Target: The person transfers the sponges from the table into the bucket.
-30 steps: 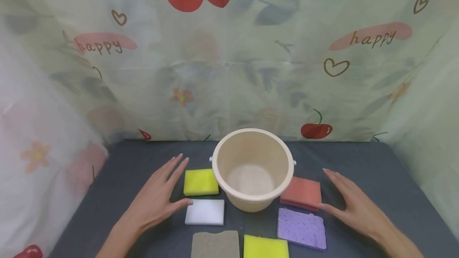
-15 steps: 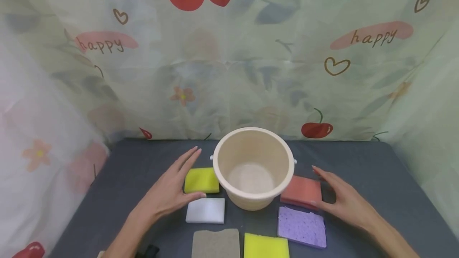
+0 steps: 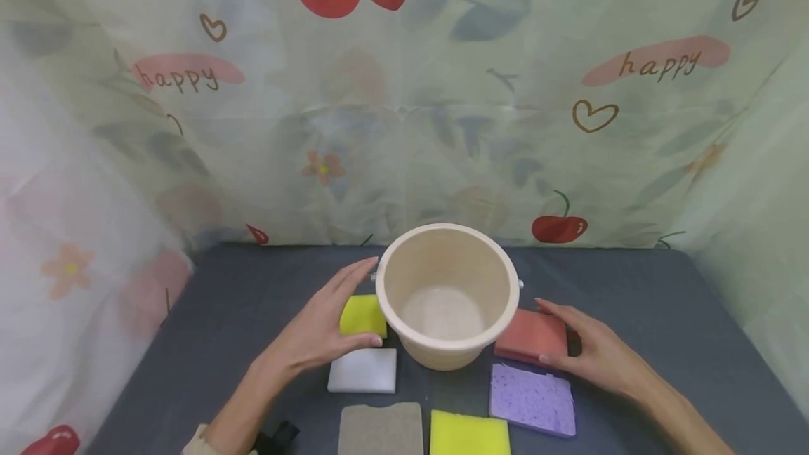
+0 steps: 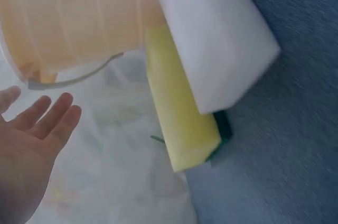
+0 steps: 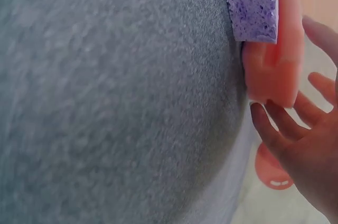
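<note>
A beige bucket (image 3: 442, 357) stands upright on the dark tabletop. My left hand (image 3: 325, 325) is beside its left side, over a yellow sponge (image 3: 364, 316), fingers straight and thumb spread. The left wrist view shows that hand (image 4: 31, 150) apart from the bucket's handle (image 4: 79, 78) and holding nothing. At the right, my right hand (image 3: 594, 353) reaches around the outer end of a red sponge (image 3: 529, 335). Its fingers are spread, the thumb near the front edge; in the right wrist view the fingertips (image 5: 259, 110) are at the sponge's end, contact hard to tell.
A white sponge (image 3: 362, 371) lies in front of the left yellow one. Nearer are a grey sponge (image 3: 381, 430), another yellow sponge (image 3: 470, 434) and a purple sponge (image 3: 532, 400). A printed cloth (image 3: 404, 160) hangs behind the table (image 3: 645, 300).
Both hands have moved inward: my left hand to the right toward the bucket, my right hand to the left onto the red sponge's end. The bucket and sponges have stayed put.
</note>
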A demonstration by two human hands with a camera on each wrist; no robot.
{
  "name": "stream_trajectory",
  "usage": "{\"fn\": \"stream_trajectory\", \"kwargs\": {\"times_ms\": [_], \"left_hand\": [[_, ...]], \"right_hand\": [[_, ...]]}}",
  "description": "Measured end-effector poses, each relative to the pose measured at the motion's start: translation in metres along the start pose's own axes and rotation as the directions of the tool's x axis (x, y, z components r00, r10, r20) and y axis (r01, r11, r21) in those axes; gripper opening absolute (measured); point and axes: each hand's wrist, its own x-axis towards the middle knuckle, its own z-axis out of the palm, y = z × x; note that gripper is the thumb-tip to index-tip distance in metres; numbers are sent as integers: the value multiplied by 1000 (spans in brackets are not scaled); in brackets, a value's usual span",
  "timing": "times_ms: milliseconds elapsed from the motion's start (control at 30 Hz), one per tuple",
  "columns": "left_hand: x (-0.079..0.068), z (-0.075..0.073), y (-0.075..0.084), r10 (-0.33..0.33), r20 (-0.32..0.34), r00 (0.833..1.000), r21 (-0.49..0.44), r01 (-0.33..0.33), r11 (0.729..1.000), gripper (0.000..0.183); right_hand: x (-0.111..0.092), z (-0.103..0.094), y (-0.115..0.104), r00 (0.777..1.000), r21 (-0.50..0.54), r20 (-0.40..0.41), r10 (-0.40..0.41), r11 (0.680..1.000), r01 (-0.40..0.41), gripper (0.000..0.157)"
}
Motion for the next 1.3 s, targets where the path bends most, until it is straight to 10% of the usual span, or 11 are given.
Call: {"fn": "stream_trajectory", "kwargs": {"times_ms": [233, 767, 1300], "left_hand": [[9, 5, 4, 56, 17, 998, -88, -54, 995, 98], [18, 17, 18, -116, -1, 993, -218, 113, 969, 89], [18, 19, 20, -111, -5, 994, -347, 103, 932, 91]], "right_hand": [[4, 5, -3, 1000, 15, 20, 16, 1000, -16, 81], [8, 7, -3, 999, 12, 13, 30, 999, -31, 79], [5, -23, -10, 1000, -49, 4, 30, 998, -30, 79]]}}
